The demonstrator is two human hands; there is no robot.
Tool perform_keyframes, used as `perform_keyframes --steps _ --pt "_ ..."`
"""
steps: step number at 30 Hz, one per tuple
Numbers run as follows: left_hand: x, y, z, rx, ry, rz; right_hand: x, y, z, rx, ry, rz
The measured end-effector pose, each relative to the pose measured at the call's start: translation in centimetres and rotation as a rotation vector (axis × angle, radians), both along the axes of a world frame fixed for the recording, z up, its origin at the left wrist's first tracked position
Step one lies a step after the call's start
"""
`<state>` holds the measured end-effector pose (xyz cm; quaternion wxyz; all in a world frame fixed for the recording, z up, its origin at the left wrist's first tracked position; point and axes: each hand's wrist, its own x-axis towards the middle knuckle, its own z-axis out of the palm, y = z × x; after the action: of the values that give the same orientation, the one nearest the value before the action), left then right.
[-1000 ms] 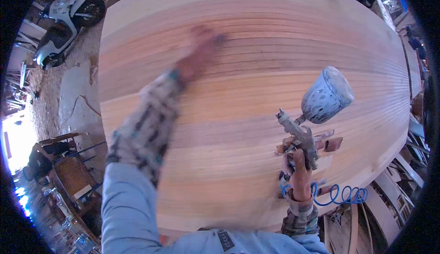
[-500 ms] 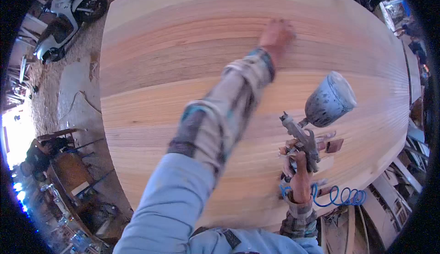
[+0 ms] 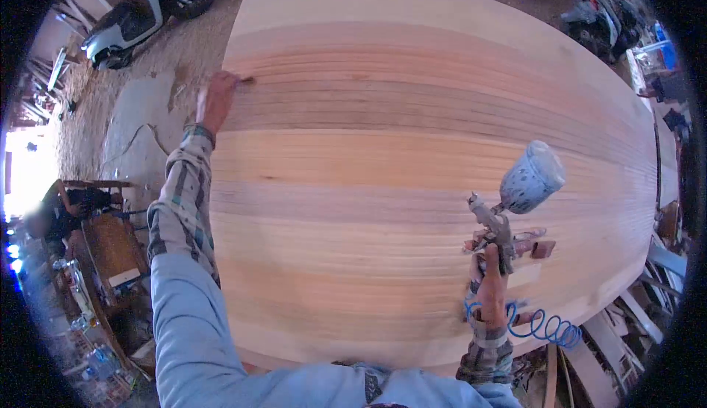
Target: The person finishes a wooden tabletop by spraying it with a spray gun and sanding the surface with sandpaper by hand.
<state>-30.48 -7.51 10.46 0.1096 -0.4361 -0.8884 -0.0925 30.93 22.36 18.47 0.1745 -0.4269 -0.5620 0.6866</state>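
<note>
A large panel of wooden boards (image 3: 309, 165), banded in pink, tan and yellow, lies before me. My left hand (image 3: 214, 100) is at its left edge, arm stretched out, fingers drawn together; a small dark bit shows at the fingertips, too small to name. My right hand (image 3: 490, 290) grips a spray gun (image 3: 495, 231) above the panel's near right part. On top of the gun sits a paint-spattered white cup (image 3: 532, 178), tilted to the right. A blue coiled air hose (image 3: 549, 328) trails beside my right wrist.
Small reddish-brown pieces (image 3: 543, 250) lie right of the gun. A white scooter (image 3: 140, 18) stands beyond the left edge, a motorcycle (image 3: 604, 25) at the far right. Another person (image 3: 74, 202) is by a brown chair (image 3: 110, 250) at left. Timber offcuts (image 3: 626, 312) are piled at right.
My left hand has swept left across the panel, from its upper middle to its left edge. The right hand still holds the spray gun; the view has shifted a little.
</note>
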Motion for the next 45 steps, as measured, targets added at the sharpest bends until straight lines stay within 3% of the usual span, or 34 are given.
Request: perform_keyframes --steps 4,6,7,9,11,13,15,16,17,18,19,21,25,27,31,32,36,37,38,40,41,43,45 --pt "8.8 12.7 -0.4 0.119 0.023 -0.315 -0.5 -0.7 1.4 0.013 0.003 -0.049" --pt "14.3 20.9 2.7 0.123 -0.218 -0.281 0.4 -0.3 0.2 0.013 -0.069 0.024" --pt "16.3 24.7 1.2 0.498 -0.917 -0.272 0.2 -0.6 0.3 0.09 -0.055 0.033" --pt "19.2 32.8 -3.9 0.944 -1.502 -0.335 0.1 -1.4 0.5 0.044 -0.07 -0.008" --pt "22.9 38.6 -4.4 0.771 -0.808 -0.454 -0.3 -2.0 1.0 -0.005 -0.083 -0.053" --pt "26.5 40.3 -1.7 0.539 -0.256 -0.489 -1.4 -2.1 2.1 0.049 -0.067 -0.102" --pt "29.5 39.5 1.2 0.542 -0.479 -0.466 -2.9 -1.5 3.5 0.056 -0.067 -0.161" --pt "31.1 38.4 -0.5 0.641 -0.667 -0.414 -3.6 -1.2 4.5 0.018 -0.064 -0.193" --pt "32.4 33.8 3.7 0.623 -0.842 -0.37 -4.1 -0.3 5.1 0.037 -0.055 -0.233" --pt "33.3 31.1 0.5 0.742 -0.773 -0.384 -4.7 0.7 5.6 0.012 -0.023 -0.266" --pt "34.6 26.6 2.2 0.824 -0.683 -0.379 -4.8 1.5 6.3 -0.017 0.015 -0.292" --pt "35.5 17.6 0.2 0.768 -0.721 -0.315 -6.2 0.3 6.5 0.003 0.011 -0.319" --pt "34.9 9.2 2.4 0.62 -0.737 -0.308 -7.5 -0.1 8.0 0.021 -0.035 -0.457" --pt "33.0 8.1 2.7 0.709 -0.875 -0.24 -7.8 -0.6 8.1 0.01 -0.084 -0.511" --pt "33.0 10.5 6.1 0.604 -0.777 -0.29 -1.8 -1.3 8.1 0.212 -0.142 -0.586" --pt "33.4 11.7 7.7 0.591 -0.908 -0.236 -0.4 -1.4 7.6 0.205 -0.143 -0.593" --pt "37.1 16.3 10.8 0.488 -1.209 -0.229 5.3 -4.9 7.4 0.195 -0.029 -0.284" --pt "39.3 17.5 12.5 0.481 -1.45 -0.127 6.7 -6.5 7.2 0.165 0.0 -0.23" --pt "40.7 18.3 11.7 0.476 -1.448 -0.122 7.8 -8.1 6.0 0.144 0.053 -0.212" --pt "42.5 19.5 9.3 0.394 -1.734 -0.074 7.1 -9.9 10.0 0.031 -0.088 -0.063" --pt "47.9 20.1 9.1 0.403 -1.682 -0.094 12.1 -10.0 9.5 0.045 -0.036 -0.062" --pt "44.7 20.8 11.6 0.397 -1.756 0.003 7.7 -10.9 12.3 -0.033 -0.067 0.004" --pt "37.7 20.9 11.2 0.388 -1.662 -0.008 2.3 -10.6 10.3 -0.107 -0.078 -0.099"
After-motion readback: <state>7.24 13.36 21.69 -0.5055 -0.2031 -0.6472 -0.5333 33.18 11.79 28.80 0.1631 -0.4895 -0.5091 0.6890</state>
